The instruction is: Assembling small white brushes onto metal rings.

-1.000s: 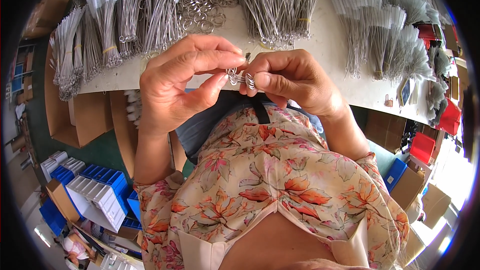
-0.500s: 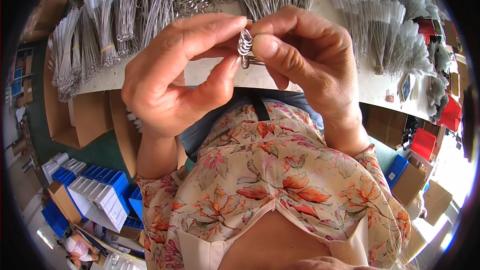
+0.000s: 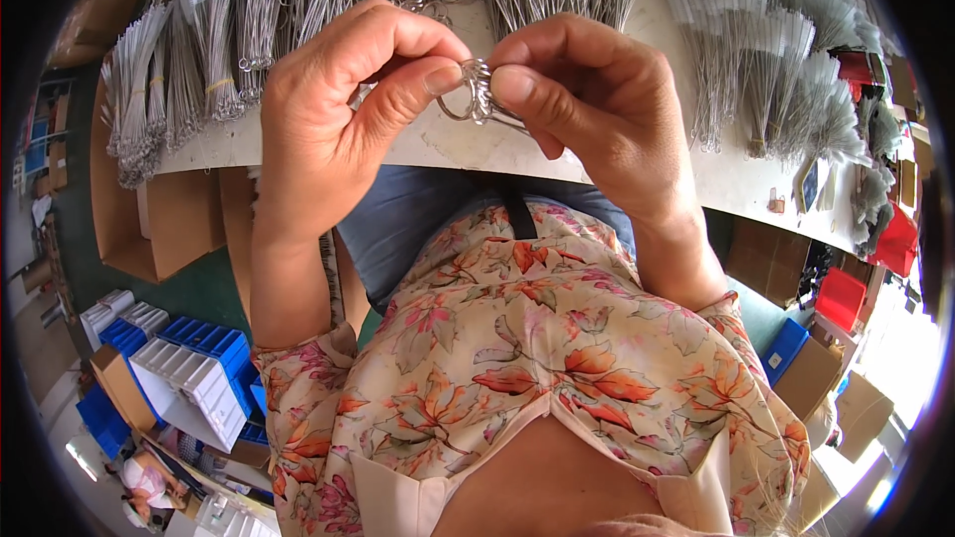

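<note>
One metal ring [image 3: 450, 116] pinched in left grip [image 3: 333, 104]; wire loops [image 3: 483, 91] pinched in right grip [image 3: 607, 104]; any lettering unreadable.

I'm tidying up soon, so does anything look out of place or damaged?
One thing: a coppery piece lies alone on the table, near its front edge at right, apart from the brush bundles; I can't tell what it is. The metal ring in the left hand shows no obvious damage.
</note>
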The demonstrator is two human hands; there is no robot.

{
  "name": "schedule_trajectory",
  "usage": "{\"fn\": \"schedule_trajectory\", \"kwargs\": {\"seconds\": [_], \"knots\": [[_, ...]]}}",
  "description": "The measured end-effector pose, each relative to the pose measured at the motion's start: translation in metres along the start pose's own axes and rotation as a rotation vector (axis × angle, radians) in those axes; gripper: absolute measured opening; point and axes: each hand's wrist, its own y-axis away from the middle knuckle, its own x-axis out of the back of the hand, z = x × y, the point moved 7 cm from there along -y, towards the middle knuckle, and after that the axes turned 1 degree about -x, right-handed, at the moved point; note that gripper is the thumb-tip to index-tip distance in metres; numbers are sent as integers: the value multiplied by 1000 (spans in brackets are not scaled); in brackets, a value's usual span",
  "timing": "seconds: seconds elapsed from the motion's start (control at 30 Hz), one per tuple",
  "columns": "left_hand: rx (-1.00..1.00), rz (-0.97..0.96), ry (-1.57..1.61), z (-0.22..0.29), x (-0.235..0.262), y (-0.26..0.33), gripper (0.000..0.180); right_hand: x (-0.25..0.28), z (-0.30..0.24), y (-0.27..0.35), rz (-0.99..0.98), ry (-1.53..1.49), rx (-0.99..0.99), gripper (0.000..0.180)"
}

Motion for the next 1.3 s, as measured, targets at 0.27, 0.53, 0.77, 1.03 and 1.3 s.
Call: {"fn": "schedule_trajectory", "kwargs": {"seconds": [0.27, 0.53, 0.77, 1.03, 1.3], "knots": [[339, 56, 584, -14, -5, 10, 11, -1, 3, -1, -28, -61, -39, 13], [336, 119, 396, -10, 8, 23, 12, -13, 4, 1, -96, -118, -59, 12], [223, 32, -193, 16, 8, 22, 17, -17, 5, 2, -110, -162, -16, 12], [113, 358, 421, 3, 17, 43, 15, -43, -2, 6, -104, -204, 213, 10], [18, 580, 461, 27, 65, 87, 15, -95, 18, 1, -206, 249, 385, 22]]}}
